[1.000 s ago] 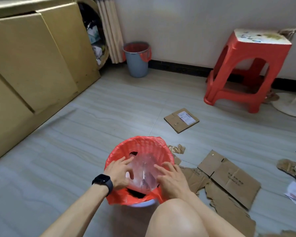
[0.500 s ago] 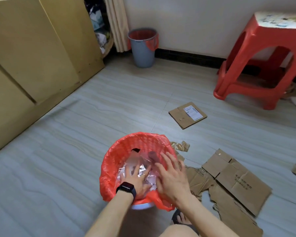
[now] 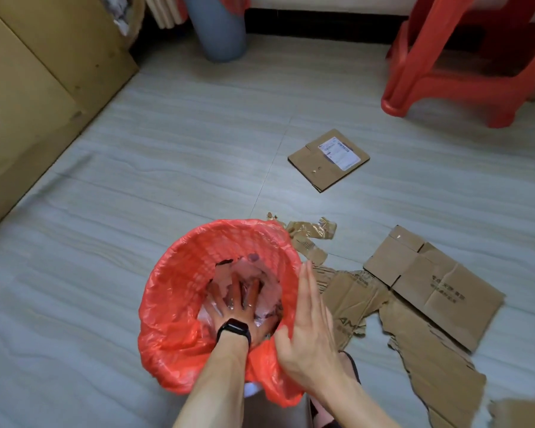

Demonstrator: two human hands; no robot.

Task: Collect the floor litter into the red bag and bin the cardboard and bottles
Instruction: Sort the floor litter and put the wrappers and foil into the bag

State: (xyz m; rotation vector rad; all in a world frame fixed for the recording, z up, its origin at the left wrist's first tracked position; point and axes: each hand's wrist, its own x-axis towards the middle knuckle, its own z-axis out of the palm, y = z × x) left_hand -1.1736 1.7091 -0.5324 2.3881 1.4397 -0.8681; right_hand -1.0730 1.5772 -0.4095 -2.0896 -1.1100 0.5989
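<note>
1. The red bag stands open on the floor. The left hand is sunk inside it, its grip open, with the fingers spread flat on crumpled clear plastic low in the bag.
2. The right hand is held at the bag's right rim, its grip likewise open, fingers straight, nothing held.
3. The step appears to be compaction. The plastic is best pressed straight down with the flat palm, so that room is made for more litter.
4. The rim should be steadied from the right while pressure is applied, or the thin bag may be dragged inward or torn. A dark patch on the bag's far inner wall may already be a tear.
5. Cardboard is left to be gathered: torn scraps at the bag's far-right edge, large torn sheets just right of the bag, and a labelled flat box well beyond the bag.
</note>
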